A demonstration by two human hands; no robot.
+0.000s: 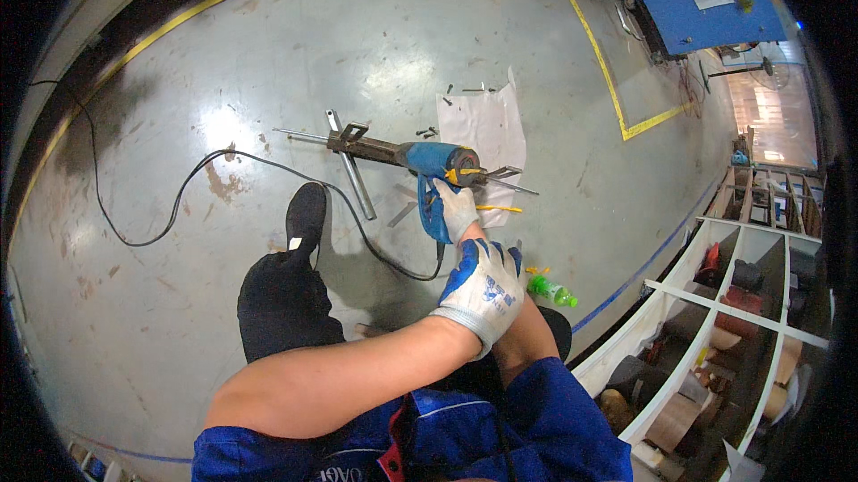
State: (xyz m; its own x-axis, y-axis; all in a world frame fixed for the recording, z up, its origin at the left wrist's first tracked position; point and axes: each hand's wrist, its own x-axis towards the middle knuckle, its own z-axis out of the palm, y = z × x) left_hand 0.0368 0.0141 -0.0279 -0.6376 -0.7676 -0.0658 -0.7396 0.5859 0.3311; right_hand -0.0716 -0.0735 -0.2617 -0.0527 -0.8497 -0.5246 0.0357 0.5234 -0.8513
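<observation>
On the grey floor in front of me lies a blue corded power tool (420, 158) with a pistol grip and a long dark nose pointing left. My right hand (458, 211), in a white glove, closes round its grip. Across my right forearm lies my left hand (487, 292), in a white and blue glove, its fingers curled over the arm just behind the wrist. A silver metal bar (362, 187) lies by the tool's nose, partly beneath it. Close to the tool's rear are thin metal rods (511, 185) and a yellow strip (500, 208).
A pale sheet (492, 124) lies beyond the tool, with several small dark screws (450, 88) on and beside it. The black cord (188, 180) runs off left. A green bottle (552, 291) lies right of my hands. White compartment shelving (715, 303) stands at the right.
</observation>
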